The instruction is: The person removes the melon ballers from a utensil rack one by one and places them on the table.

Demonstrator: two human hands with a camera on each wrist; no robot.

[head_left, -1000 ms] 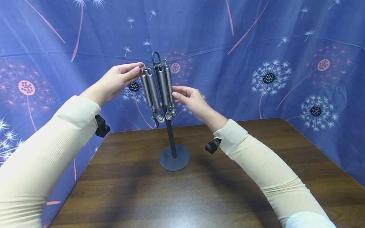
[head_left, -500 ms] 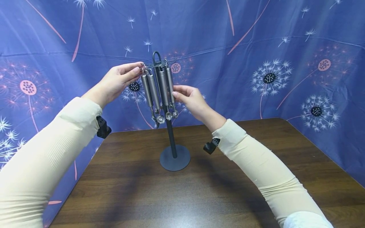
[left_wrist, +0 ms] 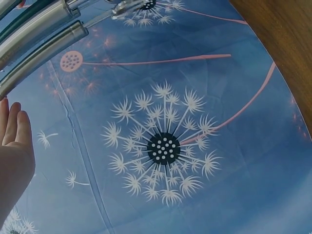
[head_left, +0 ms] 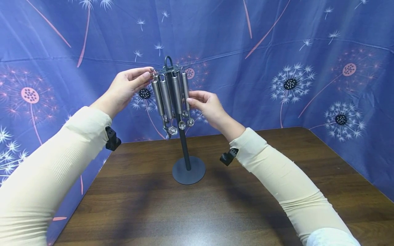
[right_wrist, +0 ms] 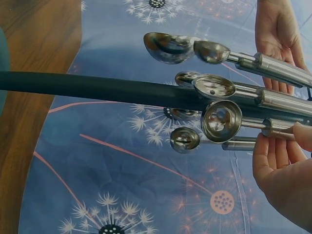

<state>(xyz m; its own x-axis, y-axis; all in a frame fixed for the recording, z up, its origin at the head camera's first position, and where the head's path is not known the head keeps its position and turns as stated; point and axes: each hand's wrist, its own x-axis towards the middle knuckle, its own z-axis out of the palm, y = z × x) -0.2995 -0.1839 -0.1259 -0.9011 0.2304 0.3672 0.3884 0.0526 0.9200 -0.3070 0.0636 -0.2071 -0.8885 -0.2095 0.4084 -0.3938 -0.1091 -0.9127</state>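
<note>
At the left, my left hand reaches up with thumb and fingertips together, lightly pinching the top left edge of the rack. Just right of it, the other spoons hang close together around the rack, bowls down. The rack stands upright toward the far side of the table. On its right is the spoon that my right hand pinches by the handle. I can't tell whether its top end is securely hung; if it isn't, it could drop once I let go. A sideways push could knock its neighbours, and a slack left pinch might let the rack swivel or tip.
</note>
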